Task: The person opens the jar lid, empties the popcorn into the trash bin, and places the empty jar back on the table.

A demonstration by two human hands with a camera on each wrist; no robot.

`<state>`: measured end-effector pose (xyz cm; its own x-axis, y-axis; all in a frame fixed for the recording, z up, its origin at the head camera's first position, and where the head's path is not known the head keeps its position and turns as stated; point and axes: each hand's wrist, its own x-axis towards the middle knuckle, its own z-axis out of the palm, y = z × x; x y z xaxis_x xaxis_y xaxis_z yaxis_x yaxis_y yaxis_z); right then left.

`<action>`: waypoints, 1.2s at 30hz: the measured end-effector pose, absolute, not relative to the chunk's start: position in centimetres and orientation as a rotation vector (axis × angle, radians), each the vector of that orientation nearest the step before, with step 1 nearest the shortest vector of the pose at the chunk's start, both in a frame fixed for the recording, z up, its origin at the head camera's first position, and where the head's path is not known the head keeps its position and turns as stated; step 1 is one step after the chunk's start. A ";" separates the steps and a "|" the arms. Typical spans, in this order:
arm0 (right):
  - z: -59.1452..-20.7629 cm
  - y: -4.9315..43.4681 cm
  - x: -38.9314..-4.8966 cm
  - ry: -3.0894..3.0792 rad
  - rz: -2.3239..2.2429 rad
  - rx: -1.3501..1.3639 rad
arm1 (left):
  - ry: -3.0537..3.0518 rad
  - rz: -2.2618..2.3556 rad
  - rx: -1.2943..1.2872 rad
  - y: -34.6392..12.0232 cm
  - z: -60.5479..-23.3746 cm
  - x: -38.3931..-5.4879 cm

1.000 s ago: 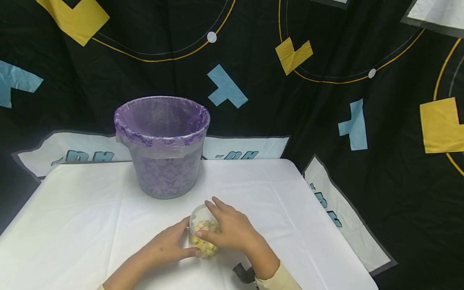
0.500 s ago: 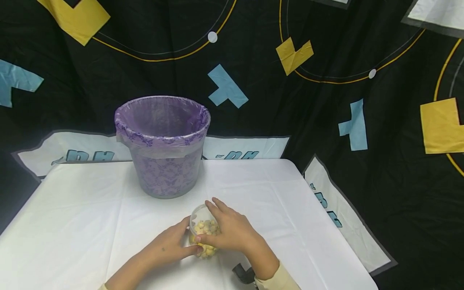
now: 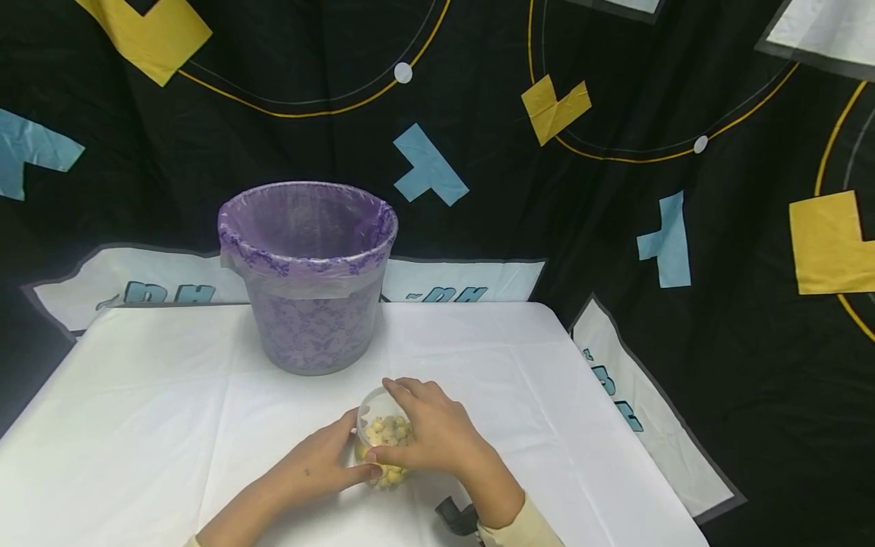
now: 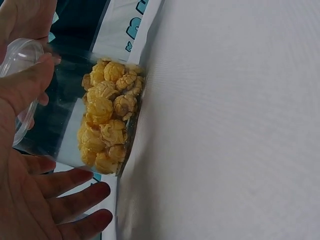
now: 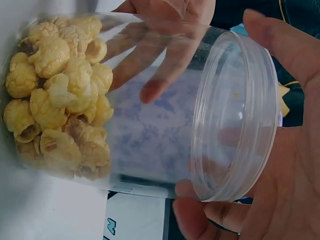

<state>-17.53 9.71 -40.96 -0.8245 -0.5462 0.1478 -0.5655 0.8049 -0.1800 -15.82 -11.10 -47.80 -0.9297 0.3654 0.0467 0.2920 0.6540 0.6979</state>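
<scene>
A clear plastic jar [image 3: 390,456] stands upright on the white table, its lower part filled with yellow popcorn [image 5: 62,95]. On top sits a clear lid [image 5: 237,120]. My left hand [image 3: 314,463] holds the jar's side between thumb and fingers; several of its fingers look spread and nearly straight in the left wrist view. My right hand [image 3: 440,433] grips the lid from above, thumb on the near side and fingers on the far side. Part of the lid is hidden under the right hand in the head view.
A purple-patterned bin [image 3: 314,319] with a purple liner stands behind the jar. The white tablecloth [image 3: 533,425] stretches around it. A black backdrop [image 3: 492,213] with yellow and blue shapes hangs behind. A dark curved piece [image 3: 454,516] sits by my right wrist.
My right hand's fingers have shifted slightly left and down around the lid, closer together. The left hand and the jar stay in nearly the same place.
</scene>
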 end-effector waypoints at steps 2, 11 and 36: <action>-40.9 9.7 -17.5 -2.899 0.360 0.886 | 2.757 1.161 0.549 -11.1 -47.7 -15.8; -40.4 10.0 -17.5 -2.841 0.604 0.877 | 2.777 1.266 0.580 -11.0 -46.8 -15.8; -39.2 9.7 -16.2 -2.882 0.690 0.961 | 2.978 1.030 0.522 -10.8 -43.9 -14.6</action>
